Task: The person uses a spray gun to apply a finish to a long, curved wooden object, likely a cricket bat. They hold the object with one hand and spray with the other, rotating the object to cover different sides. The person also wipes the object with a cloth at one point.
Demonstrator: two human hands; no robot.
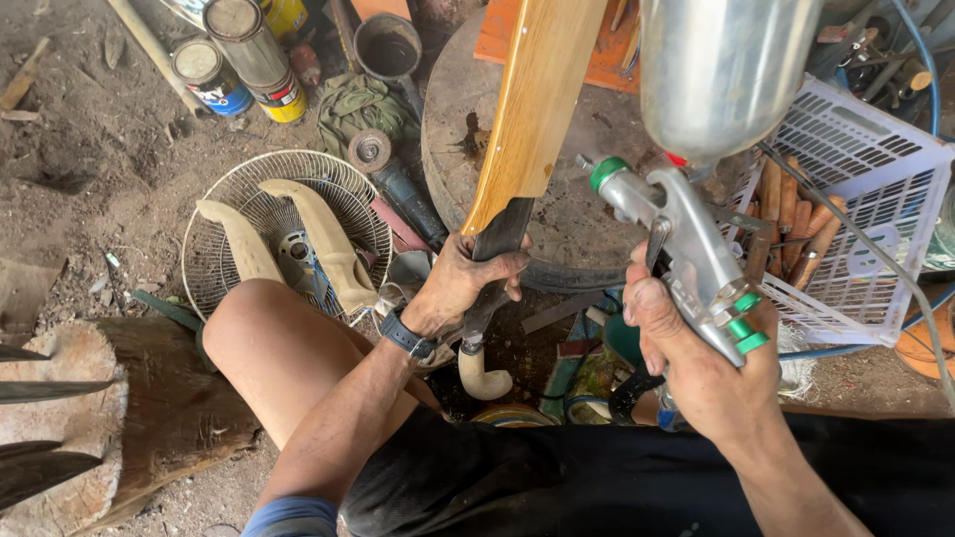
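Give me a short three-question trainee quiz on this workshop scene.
1. True or false: the left hand holds the dark blade below the glossy yellow wooden sheath.
2. Which tool does the right hand hold? A) hammer B) silver metal spray gun with green knobs C) brush
3. Fill in: two pale curved wooden handles lie on a round white wire fan ____.

Key: 1 true; 2 B; 3 guard.

I lost the wooden sheath (537,94) past the top edge, the spray gun cup (721,70) cropped there too, the blade (497,239) partly hidden under my left hand (458,283), dark blades (40,428) cut at left.
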